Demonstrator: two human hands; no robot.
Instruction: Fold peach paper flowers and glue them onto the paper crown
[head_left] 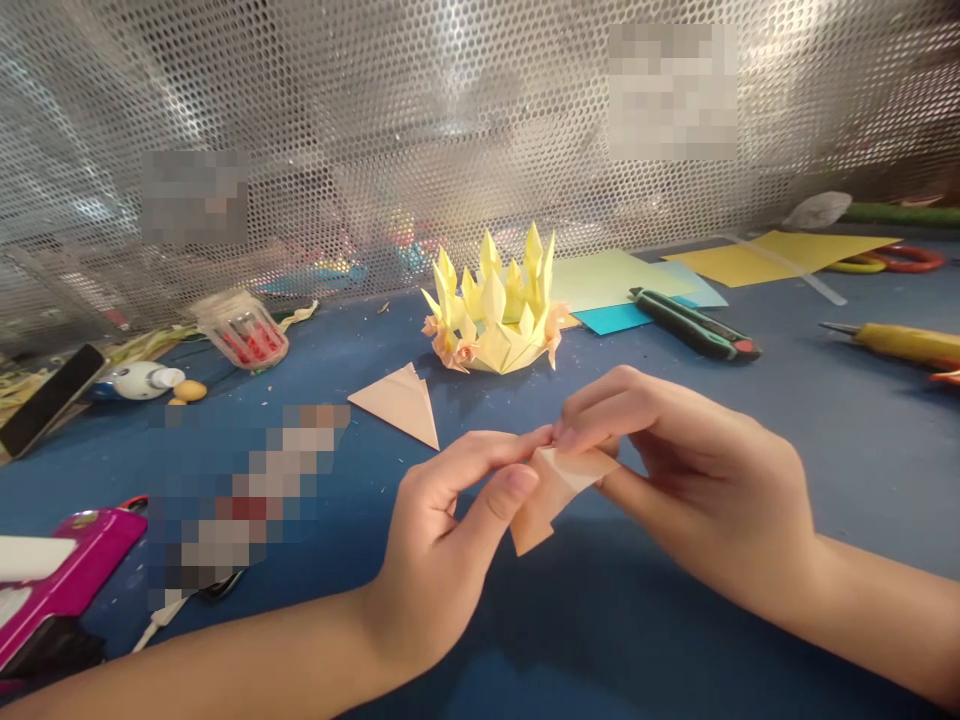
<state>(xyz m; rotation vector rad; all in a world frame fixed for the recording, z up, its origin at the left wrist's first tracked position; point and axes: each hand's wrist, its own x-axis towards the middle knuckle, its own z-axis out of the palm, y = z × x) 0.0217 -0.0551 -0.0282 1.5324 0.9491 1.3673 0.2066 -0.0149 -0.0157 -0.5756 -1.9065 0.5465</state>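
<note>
Both of my hands pinch one small folded piece of peach paper (551, 492) just above the blue table (787, 400). My left hand (442, 550) holds its lower left part between thumb and forefinger. My right hand (675, 480) grips its upper right corner with closed fingertips. A second folded peach triangle (401, 402) lies flat on the table a little beyond my left hand. Behind it stands a yellow spiky origami crown (499, 312) with small peach flowers around its base.
Sheets of yellow, green and blue paper (622, 285) and a dark utility knife (694, 325) lie at the back right. A yellow-handled tool (900, 342) is at far right. A phone (49, 398), small jar (244, 330), glue bottle (142, 380) and pink stapler (71, 570) sit left. Perforated metal wall (450, 120) behind.
</note>
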